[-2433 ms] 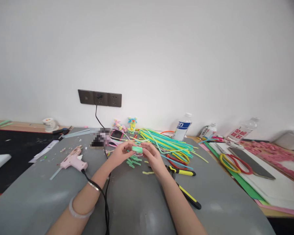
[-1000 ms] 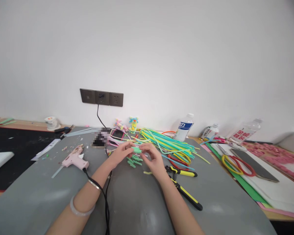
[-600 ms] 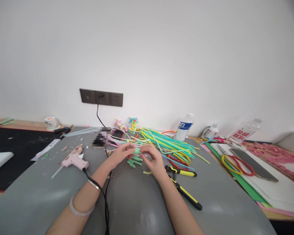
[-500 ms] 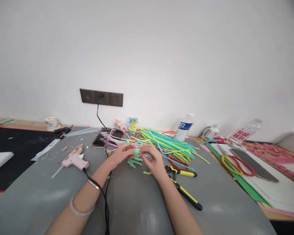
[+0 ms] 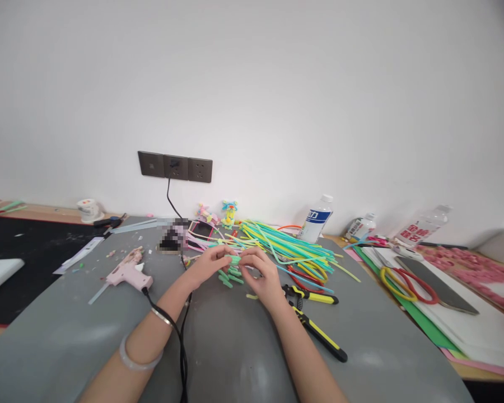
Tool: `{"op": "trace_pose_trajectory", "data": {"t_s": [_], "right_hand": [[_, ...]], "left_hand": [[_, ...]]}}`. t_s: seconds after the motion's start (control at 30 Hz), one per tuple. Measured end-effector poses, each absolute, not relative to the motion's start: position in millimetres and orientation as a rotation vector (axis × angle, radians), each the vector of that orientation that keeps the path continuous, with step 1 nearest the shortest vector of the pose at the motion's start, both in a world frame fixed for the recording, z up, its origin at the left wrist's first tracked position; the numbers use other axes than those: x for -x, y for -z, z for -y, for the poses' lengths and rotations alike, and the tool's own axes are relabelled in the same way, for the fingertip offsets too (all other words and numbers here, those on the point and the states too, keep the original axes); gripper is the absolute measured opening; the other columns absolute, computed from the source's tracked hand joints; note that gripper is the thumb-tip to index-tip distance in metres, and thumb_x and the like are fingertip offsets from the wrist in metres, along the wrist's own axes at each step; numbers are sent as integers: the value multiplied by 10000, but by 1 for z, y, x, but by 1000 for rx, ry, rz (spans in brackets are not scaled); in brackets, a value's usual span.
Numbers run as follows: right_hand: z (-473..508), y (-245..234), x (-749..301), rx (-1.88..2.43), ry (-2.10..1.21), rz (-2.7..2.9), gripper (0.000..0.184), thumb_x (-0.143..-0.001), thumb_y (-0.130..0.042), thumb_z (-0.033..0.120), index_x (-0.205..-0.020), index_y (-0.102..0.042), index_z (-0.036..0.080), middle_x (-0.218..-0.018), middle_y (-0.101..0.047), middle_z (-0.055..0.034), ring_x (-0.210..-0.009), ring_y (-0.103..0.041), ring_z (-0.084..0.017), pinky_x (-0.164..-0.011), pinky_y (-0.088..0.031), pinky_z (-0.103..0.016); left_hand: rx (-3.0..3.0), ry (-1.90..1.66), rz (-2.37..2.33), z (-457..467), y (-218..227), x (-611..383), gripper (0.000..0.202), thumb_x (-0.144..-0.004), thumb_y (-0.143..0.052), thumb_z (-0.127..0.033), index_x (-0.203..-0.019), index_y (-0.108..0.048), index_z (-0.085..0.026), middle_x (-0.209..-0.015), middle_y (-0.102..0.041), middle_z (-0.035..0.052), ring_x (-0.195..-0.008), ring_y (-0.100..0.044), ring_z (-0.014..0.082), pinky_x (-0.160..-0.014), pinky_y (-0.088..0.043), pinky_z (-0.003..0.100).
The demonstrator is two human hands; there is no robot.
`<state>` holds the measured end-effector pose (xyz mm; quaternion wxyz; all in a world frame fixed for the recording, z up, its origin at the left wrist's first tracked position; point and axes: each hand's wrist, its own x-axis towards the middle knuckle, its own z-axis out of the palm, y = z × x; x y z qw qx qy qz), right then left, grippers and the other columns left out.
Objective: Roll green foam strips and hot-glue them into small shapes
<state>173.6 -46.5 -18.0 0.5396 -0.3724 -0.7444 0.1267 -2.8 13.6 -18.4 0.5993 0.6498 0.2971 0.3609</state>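
Observation:
Between my two hands is a small green piece [image 5: 235, 260], seemingly cut from a fuzzy stick; its exact form is too small to make out. My left hand [image 5: 210, 265] pinches it from the left with thumb and forefinger. From the right, the curled fingers of my right hand [image 5: 261, 275] close on its other side. Just below lie several short green pieces [image 5: 231, 276] in a little pile on the grey table [image 5: 235, 341]. A yellow-green scrap [image 5: 252, 296] rests near my right wrist.
Right of my hands lie yellow-and-black pliers [image 5: 319, 330] and a heap of coloured sticks [image 5: 294, 252]. A pink glue gun [image 5: 128, 274] sits at the left, its cable [image 5: 180, 341] running past my left forearm. Behind stand small figures [image 5: 229, 214] and a bottle [image 5: 316, 219]. Scissors [image 5: 407, 284] lie far right.
My fingers have shifted slightly around the green piece, and a little more of it shows between them. The arms and the table things stay where they were.

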Motion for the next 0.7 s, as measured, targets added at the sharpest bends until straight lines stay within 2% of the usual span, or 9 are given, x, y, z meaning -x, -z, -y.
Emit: {"op": "trace_pose_trajectory", "data": {"t_s": [0.2,0.7], "right_hand": [[47,19,-174,921,-237,1803,160,-881,-530,127,-871,-649,234,-940,-600,-80,-869,-618,-202,-774,-535,-347],[47,19,-173,908,-262,1794,154,-869,-535,118,-844,-638,229,-913,-603,-75,-851,-611,-201,-756,-529,-345]], "left_hand": [[-1547,-837,-664,-15,21,3,262,-787,-653,-412,-893,-634,-174,-772,-563,-14,-686,-529,129,-648,-449,243],[-1610,-853,-679,-15,20,3,236,-781,-638,-387,-877,-629,-172,-732,-535,-15,-681,-520,139,-641,-430,243]]}}
